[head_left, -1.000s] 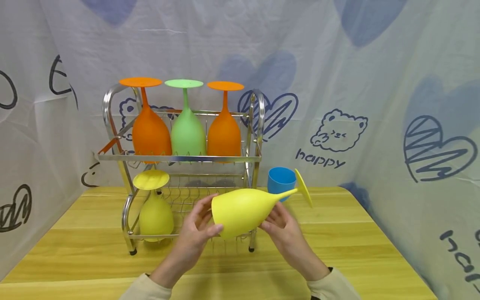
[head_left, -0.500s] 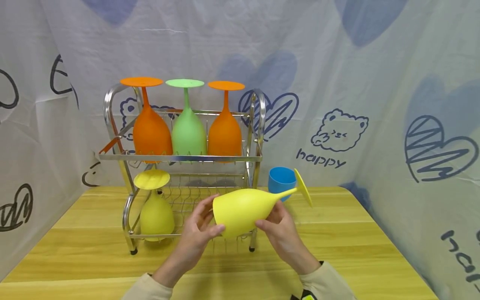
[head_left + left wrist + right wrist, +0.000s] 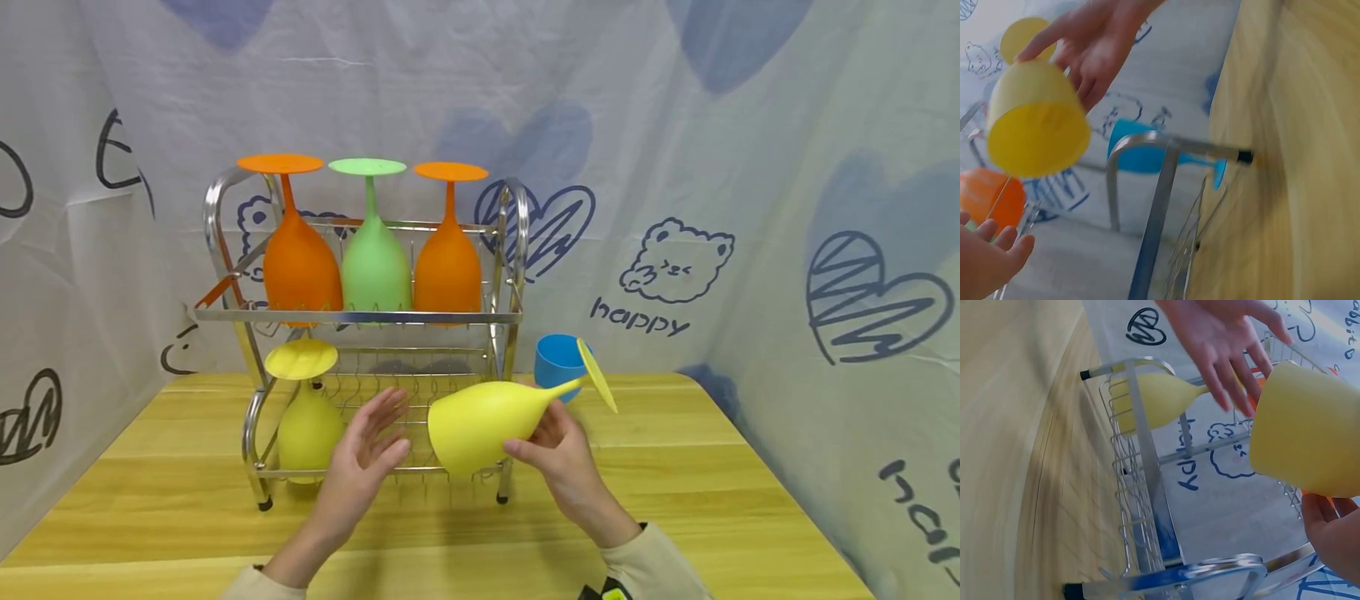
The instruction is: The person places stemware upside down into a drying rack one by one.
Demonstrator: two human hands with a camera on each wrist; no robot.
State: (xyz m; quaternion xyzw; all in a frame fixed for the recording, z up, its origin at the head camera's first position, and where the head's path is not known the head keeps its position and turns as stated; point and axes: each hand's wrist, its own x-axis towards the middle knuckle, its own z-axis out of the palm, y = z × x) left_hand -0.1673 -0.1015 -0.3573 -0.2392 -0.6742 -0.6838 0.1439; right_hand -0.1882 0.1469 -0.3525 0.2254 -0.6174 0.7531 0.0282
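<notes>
In the head view a yellow goblet [image 3: 480, 425] lies nearly sideways in the air before the rack, mouth to the left and foot to the upper right. My right hand [image 3: 562, 467] grips its bowl near the stem, thumb in front. My left hand [image 3: 363, 458] is apart from it on the left, fingers loosely extended, holding nothing. The left wrist view looks into the goblet's open mouth [image 3: 1038, 140]. Behind the left hand another yellow goblet [image 3: 309, 429] stands upside down on the lower tier of the metal rack [image 3: 360, 317].
On the upper tier, two orange goblets [image 3: 302, 267] [image 3: 448, 267] flank a green goblet [image 3: 377, 262], all upside down. A blue goblet [image 3: 558, 358] stands upright on the wooden table [image 3: 675, 483], right of the rack. A printed curtain [image 3: 675, 167] hangs behind.
My left hand has let go of the yellow goblet's rim and moved left. The right hand still holds the goblet, which has tilted slightly.
</notes>
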